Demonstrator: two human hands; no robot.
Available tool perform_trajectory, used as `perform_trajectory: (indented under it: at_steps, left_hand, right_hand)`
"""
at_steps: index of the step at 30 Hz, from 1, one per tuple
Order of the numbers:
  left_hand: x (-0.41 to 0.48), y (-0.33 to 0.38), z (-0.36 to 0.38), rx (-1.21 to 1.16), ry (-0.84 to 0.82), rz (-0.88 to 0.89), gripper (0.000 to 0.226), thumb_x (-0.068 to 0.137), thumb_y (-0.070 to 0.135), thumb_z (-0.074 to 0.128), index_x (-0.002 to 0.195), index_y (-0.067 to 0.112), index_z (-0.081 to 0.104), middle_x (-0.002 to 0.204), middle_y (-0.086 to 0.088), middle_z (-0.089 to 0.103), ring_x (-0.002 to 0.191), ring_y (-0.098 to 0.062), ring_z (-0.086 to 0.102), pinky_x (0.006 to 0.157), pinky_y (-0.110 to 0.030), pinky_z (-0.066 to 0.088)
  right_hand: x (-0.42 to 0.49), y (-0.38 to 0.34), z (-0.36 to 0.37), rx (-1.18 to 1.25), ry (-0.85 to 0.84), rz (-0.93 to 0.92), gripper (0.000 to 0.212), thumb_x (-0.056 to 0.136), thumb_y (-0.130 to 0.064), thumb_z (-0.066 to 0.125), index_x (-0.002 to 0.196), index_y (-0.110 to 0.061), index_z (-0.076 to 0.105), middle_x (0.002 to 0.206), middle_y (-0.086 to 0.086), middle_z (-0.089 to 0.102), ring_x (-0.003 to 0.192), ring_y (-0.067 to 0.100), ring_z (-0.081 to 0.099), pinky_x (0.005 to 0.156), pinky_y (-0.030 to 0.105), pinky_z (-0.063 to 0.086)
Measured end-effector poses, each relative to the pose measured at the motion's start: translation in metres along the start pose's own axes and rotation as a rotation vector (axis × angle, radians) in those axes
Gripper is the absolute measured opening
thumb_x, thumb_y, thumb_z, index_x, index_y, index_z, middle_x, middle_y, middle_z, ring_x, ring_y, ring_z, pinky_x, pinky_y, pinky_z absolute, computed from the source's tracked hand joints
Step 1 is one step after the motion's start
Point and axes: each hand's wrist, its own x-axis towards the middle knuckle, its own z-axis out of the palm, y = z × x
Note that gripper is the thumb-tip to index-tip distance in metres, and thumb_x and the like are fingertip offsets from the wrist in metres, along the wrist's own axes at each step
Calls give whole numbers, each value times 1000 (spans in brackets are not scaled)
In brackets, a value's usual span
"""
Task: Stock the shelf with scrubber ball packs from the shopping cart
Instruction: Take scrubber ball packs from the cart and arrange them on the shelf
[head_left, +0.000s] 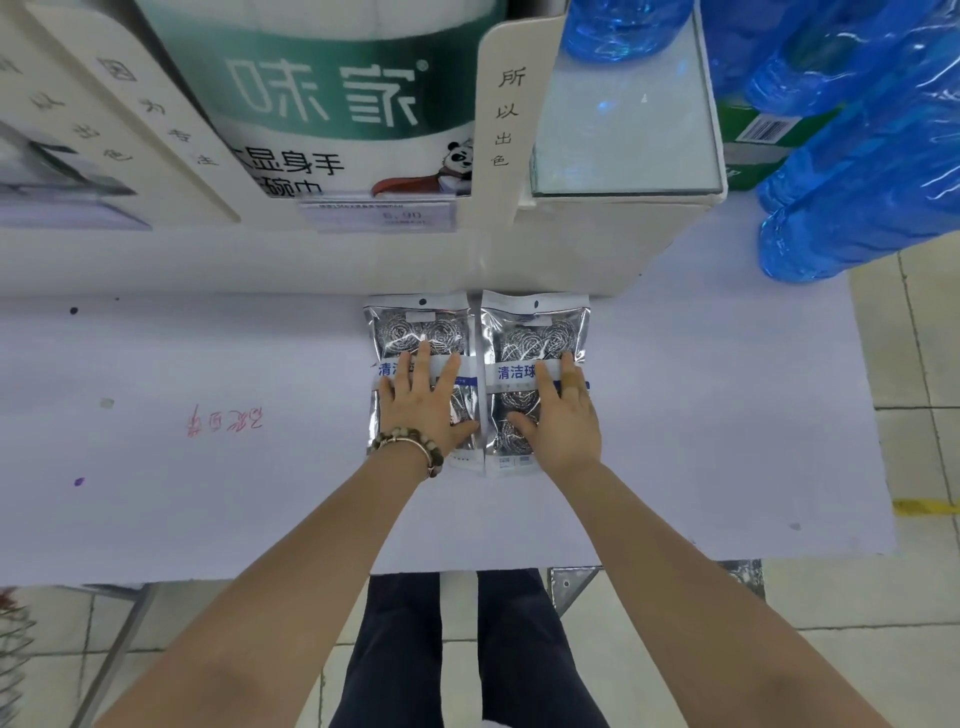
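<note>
Where the two scrubber ball packs lie flat and side by side on the shelf top, their long edges nearly touch and their top ends sit just at the foot of the white display unit behind. The left pack and the right pack are both rectangular pouches of shiny clear plastic. Each has a white header strip with one hang hole and a white band across the middle printed in blue characters. Coiled silver wire balls show through the film, two in the upper half of each pack; the hands cover much of the lower halves.

The left hand rests flat on the left pack with its fingers straight and spread, gripping nothing. The right hand lies the same way on the right pack, palm down, with a tan strip round one finger. One beaded bracelet circles the left wrist.

The shelf top is covered in smooth pale paper with red handwriting and a few small marks. Behind stand one large green-and-white package printed with a panda, one price tag and one curved white divider. To the right are crinkled blue plastic bags, and below are dark trouser legs on a tiled floor.
</note>
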Motion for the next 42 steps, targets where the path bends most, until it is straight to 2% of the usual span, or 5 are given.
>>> perform_trajectory:
  at_steps: [12, 17, 29, 35, 42]
  left_hand:
    - [-74, -11, -26, -528, 57, -139, 46, 87, 35, 54, 130, 21, 47, 139, -5, 40, 121, -22, 45, 101, -35, 38]
    - [-134, -31, -29, -831, 145, -273, 41, 87, 24, 59, 127, 15, 51, 131, -9, 46, 118, -20, 46, 95, -22, 34]
    - [-274, -109, -25, -994, 510, -751, 39, 87, 26, 59, 125, 18, 51, 132, -3, 46, 115, -15, 47, 86, -19, 32]
    - [-349, -155, -20, -1050, 660, -917, 41, 88, 22, 57, 128, 15, 49, 131, -4, 47, 123, -16, 42, 98, -24, 31]
    - [-439, -246, 19, -1043, 776, -1093, 38, 87, 24, 58, 125, 19, 52, 127, 0, 50, 117, -14, 46, 88, -18, 32]
  right_hand:
    - [-29, -25, -43, 18, -71, -162, 71, 92, -23, 56, 151, -20, 17, 157, 10, 17, 142, 28, 23, 110, 48, 31]
    - [-60, -57, -54, 89, -116, -376, 61, 92, -19, 55, 147, -15, 28, 147, 12, 37, 123, 30, 46, 97, 38, 42]
    - [-120, -200, -51, 16, -364, -944, 53, 93, -27, 55, 143, -18, 38, 139, 6, 46, 127, 22, 43, 98, 33, 36]
    - [-163, -275, -13, -24, -451, -1073, 57, 95, -33, 52, 147, -26, 29, 147, -2, 38, 133, 15, 36, 98, 22, 29]
    - [-234, -372, 51, -24, -522, -1135, 54, 95, -32, 52, 145, -26, 32, 145, -3, 41, 129, 13, 40, 96, 19, 28]
